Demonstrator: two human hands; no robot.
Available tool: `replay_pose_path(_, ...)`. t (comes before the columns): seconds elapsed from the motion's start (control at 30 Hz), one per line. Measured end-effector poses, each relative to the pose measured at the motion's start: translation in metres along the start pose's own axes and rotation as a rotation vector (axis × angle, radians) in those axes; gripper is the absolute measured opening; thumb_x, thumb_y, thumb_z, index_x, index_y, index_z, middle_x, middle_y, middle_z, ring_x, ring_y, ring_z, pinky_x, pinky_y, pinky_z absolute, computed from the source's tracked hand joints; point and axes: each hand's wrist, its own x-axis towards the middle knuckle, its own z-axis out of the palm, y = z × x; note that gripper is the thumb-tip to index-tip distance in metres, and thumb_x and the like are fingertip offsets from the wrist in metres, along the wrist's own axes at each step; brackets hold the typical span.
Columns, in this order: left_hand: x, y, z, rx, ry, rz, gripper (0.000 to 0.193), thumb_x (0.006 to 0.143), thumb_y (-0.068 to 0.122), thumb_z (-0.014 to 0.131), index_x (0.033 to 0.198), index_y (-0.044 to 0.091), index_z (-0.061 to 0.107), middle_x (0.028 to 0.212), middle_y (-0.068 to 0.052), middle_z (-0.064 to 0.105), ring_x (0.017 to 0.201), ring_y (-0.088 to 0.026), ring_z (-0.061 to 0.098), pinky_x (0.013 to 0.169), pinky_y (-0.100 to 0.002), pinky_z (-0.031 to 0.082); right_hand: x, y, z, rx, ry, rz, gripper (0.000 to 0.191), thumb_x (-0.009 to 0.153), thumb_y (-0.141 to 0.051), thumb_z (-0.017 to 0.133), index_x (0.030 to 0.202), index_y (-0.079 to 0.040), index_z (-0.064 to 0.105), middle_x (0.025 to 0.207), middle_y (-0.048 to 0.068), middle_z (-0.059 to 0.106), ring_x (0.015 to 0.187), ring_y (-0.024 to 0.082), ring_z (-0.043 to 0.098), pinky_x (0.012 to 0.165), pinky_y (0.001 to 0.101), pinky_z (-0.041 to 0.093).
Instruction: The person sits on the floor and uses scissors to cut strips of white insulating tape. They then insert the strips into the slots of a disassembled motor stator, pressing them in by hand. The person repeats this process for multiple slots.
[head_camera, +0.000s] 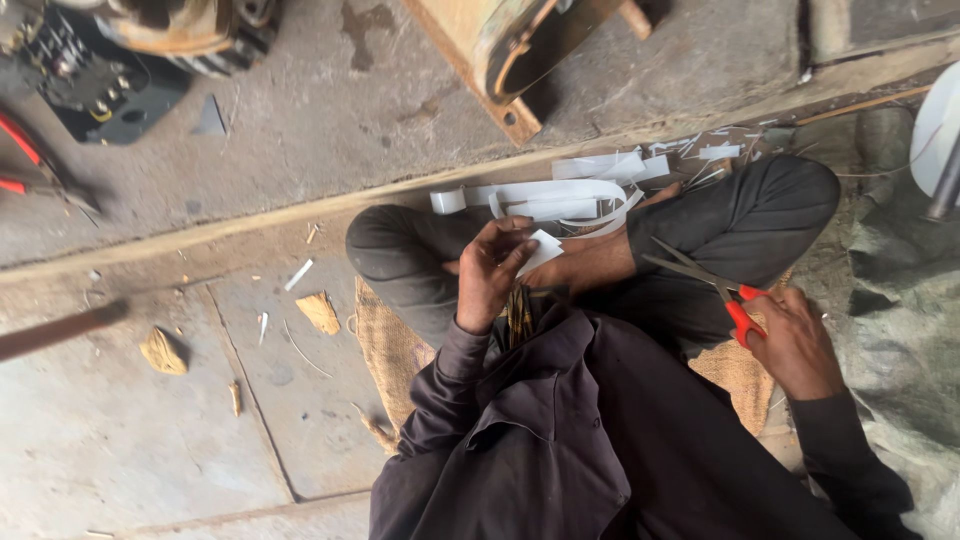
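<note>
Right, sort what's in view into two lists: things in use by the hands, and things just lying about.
In use:
- left hand, holding a small white piece
- right hand, gripping red-handled scissors
- white strips piled by the knees, likely the same material

Lying about:
- red-handled pliers on the concrete
- wood chips
- burlap mat, merely sat on
- dark machine part

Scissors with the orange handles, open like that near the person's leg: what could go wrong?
1. The scissors in the right hand have their blades apart and pointing toward the knee; a slip might poke it.
2. The left hand pinches a small white piece; fingers could get nicked when cutting something so small.
3. The white strips by the legs might tangle or scatter.
</note>
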Motion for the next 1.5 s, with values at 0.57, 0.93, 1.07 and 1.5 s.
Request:
replay_pose_path(0.57,0.119,0.018,0.044,0.822,0.15,-0.157,0.032,0.091,0.042,0.07,0.109,0.017,0.079,0.096,-0.013,0.08,0.094,-0.033,0.075,0.085,-0.044,0.057,0.026,0.016,-0.014,0.342,-0.39,0.062,0.032,0.085,-0.014,0.077,0.114,-0.008,0.064,0.097,0.011,0.076,0.089,0.026,0.075,0.079,0.0407,0.059)
replay_pose_path(0.93,0.129,0.023,0.08,0.856,0.103,-0.223,0.025,0.085,0.041,0.074,0.096,0.02,0.082,0.085,-0.008,0.078,0.083,-0.03,0.075,0.076,-0.041,0.057,0.026,-0.008,-0.068,0.432,-0.229,0.115,0.04,0.09,-0.025,0.074,0.126,-0.01,0.067,0.097,0.01,0.075,0.077,0.024,0.073,0.071,0.0384,0.057)
replay_pose_path(1.07,0.095,0.041,0.069,0.831,-0.097,-0.018,0.023,0.091,0.033,0.076,0.099,0.012,0.079,0.088,-0.008,0.079,0.073,-0.024,0.074,0.069,-0.036,0.055,0.052,-0.054,-0.1,0.621,0.003,-0.087,0.037,0.094,-0.025,0.073,0.127,-0.01,0.067,0.102,0.009,0.072,0.09,0.022,0.072,0.08,0.0361,0.057)
replay_pose_path(1.5,0.031,0.047,0.025,-0.072,-0.29,-0.156,0.016,0.1,0.014,0.072,0.103,-0.002,0.071,0.091,-0.002,0.067,0.085,-0.01,0.059,0.075,-0.027,0.049,0.104,-0.176,-0.083,0.897,0.249,-0.49,0.022,0.103,-0.014,0.065,0.121,-0.003,0.069,0.109,0.011,0.076,0.101,0.023,0.076,0.084,0.0322,0.059)
